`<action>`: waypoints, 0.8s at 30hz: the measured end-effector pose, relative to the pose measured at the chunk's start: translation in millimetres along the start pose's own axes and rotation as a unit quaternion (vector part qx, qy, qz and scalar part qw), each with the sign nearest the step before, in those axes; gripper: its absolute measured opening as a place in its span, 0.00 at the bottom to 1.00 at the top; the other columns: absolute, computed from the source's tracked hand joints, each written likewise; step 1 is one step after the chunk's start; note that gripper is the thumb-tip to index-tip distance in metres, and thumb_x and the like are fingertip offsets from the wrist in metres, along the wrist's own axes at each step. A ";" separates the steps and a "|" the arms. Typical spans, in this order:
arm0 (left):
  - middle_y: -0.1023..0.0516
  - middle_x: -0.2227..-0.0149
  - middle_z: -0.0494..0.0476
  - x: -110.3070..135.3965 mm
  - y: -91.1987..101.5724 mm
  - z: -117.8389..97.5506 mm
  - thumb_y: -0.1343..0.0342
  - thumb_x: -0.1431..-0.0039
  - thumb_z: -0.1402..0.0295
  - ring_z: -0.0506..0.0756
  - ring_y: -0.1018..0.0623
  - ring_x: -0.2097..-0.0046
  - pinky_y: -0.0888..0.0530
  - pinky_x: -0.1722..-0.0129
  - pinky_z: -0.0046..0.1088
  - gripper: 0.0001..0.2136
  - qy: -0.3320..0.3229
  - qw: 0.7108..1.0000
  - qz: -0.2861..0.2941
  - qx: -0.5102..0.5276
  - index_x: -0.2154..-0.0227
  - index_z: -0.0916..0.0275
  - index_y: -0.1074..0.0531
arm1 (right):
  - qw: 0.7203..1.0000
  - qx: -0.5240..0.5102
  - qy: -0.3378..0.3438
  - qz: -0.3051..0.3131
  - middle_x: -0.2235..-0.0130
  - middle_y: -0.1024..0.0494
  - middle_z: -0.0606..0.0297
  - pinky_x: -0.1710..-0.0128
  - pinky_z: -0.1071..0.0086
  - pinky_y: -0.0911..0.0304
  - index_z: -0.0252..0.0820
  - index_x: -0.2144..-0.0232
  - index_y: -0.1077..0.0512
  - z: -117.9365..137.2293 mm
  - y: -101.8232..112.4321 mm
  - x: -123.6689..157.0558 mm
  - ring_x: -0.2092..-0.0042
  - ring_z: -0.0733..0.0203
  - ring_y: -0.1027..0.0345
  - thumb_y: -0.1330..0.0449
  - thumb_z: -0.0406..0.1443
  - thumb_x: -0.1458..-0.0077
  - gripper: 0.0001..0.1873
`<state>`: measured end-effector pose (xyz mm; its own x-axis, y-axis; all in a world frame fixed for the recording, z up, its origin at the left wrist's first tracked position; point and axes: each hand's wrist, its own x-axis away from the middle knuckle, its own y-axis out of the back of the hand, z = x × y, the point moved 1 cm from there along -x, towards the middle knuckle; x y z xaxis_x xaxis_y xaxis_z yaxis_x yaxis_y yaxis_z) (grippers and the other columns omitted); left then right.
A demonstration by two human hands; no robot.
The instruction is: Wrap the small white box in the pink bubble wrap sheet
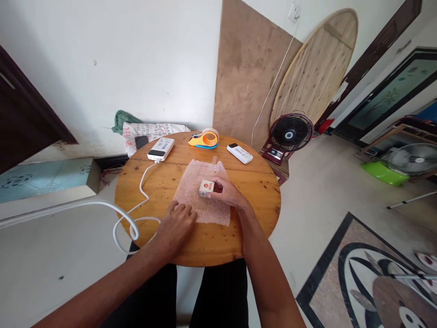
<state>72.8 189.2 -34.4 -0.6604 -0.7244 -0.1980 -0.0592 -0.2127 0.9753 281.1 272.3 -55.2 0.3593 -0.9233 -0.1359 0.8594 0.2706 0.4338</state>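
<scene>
A sheet of bubble wrap (pixel 189 182) lies flat on the round wooden table (pixel 262 200), with a short strip of clear tape (pixel 214 160) at its far edge. On the sheet, near its middle, is a small white and red cardboard box (pixel 205 188). My right hand (pixel 227 192) grips this box from the right, thumb at the near side and fingers curved over the far side. My left hand (pixel 180 221) is at the near left corner of the bubble wrap, fingers curled down onto it and covering that corner. Its fingertips are partly hidden.
Behind the sheet stands an orange tape dispenser (pixel 205 139). A white power bank (pixel 161 149) with a white cable (pixel 142 182) lies at the far left, another white power bank (pixel 239 153) at the far right. A fan (pixel 290 134) stands beyond the table.
</scene>
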 end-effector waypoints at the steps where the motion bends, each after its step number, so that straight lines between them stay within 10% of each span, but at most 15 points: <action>1: 0.25 0.69 0.61 -0.6 -0.2 1.4 0.52 0.46 0.77 0.61 0.26 0.63 0.35 0.56 0.43 0.08 0.003 1.000 -0.007 0.008 0.73 0.63 0.28 | 1.000 -0.001 -0.002 0.001 0.54 0.25 0.62 0.52 0.64 0.36 0.42 0.53 0.30 1.4 0.0 0.3 0.54 0.57 0.31 0.33 0.41 0.55 0.26; 11: 0.22 0.72 0.56 -52.7 22.4 25.2 0.54 0.45 0.73 0.58 0.24 0.66 0.36 0.57 0.37 0.07 0.144 0.979 -0.118 0.083 0.71 0.61 0.30 | 0.997 -0.050 -0.028 -0.043 0.52 0.26 0.61 0.46 0.59 0.42 0.42 0.55 0.28 34.7 18.7 13.2 0.49 0.54 0.34 0.47 0.51 0.43 0.23; 24: 0.20 0.61 0.60 -93.6 -15.0 42.6 0.55 0.44 0.70 0.61 0.24 0.55 0.36 0.50 0.40 0.14 0.187 0.961 -0.116 0.168 0.62 0.62 0.26 | 0.992 0.009 -0.080 -0.100 0.69 0.27 0.68 0.67 0.73 0.40 0.39 0.66 0.27 13.8 16.2 4.6 0.66 0.63 0.35 0.37 0.43 0.55 0.16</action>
<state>103.6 288.1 -26.3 -0.2882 -0.8816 -0.3738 -0.4527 -0.2185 0.8645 291.6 268.7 -36.5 0.1186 -0.9899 -0.0782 0.9006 0.0740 0.4284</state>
